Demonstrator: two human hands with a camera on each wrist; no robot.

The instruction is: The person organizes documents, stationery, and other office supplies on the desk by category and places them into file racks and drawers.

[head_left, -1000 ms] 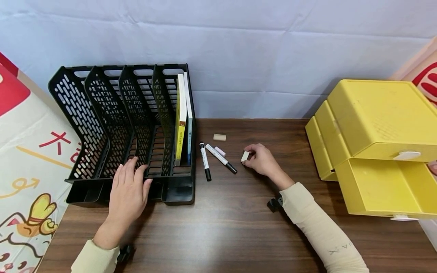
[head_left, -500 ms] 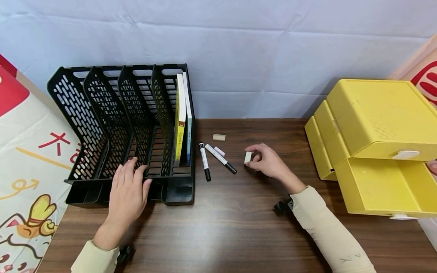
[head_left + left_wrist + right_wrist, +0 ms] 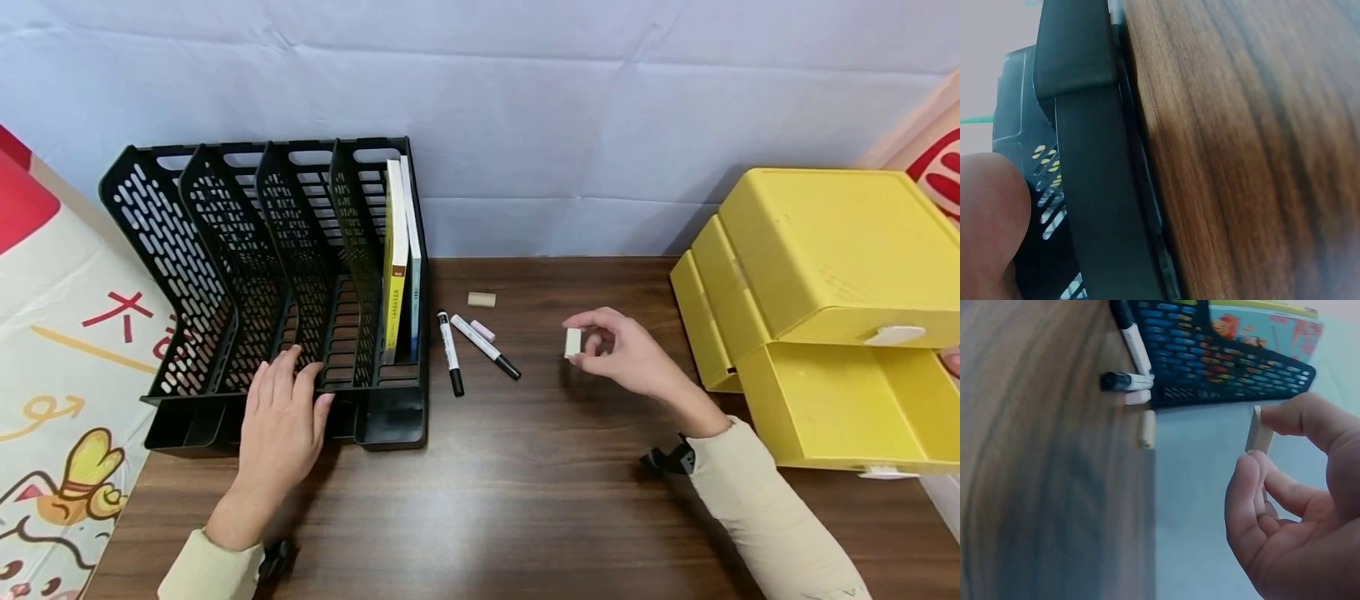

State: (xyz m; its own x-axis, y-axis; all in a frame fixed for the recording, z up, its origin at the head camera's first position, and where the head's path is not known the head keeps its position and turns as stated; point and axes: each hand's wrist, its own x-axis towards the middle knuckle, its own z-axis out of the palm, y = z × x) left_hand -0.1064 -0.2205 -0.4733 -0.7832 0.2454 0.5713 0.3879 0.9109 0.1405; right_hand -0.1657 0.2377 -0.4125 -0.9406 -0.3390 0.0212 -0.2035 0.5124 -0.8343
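Note:
My right hand (image 3: 628, 354) pinches a small white eraser (image 3: 573, 342) between thumb and fingertips, raised over the dark wooden table. In the right wrist view the same eraser (image 3: 1259, 431) stands on end between the fingertips. My left hand (image 3: 277, 421) rests on the front of a black file rack (image 3: 390, 390), its fingers lying over the lower front edge. The left wrist view shows a fingertip (image 3: 991, 212) beside the black plastic rack (image 3: 1097, 187). Two thin books (image 3: 397, 258) stand in the rack's right-hand compartment.
Two black-and-white markers (image 3: 450, 354), a pale pink eraser (image 3: 483, 331) and a beige eraser (image 3: 482, 299) lie right of the rack. A yellow drawer unit (image 3: 847, 242) stands at the right, with one lower drawer (image 3: 840, 417) pulled out. A pale cloth (image 3: 570, 125) hangs behind.
My right hand has lifted the white eraser off the table and carried it to the right, towards the yellow drawers. The left hand stays on the rack.

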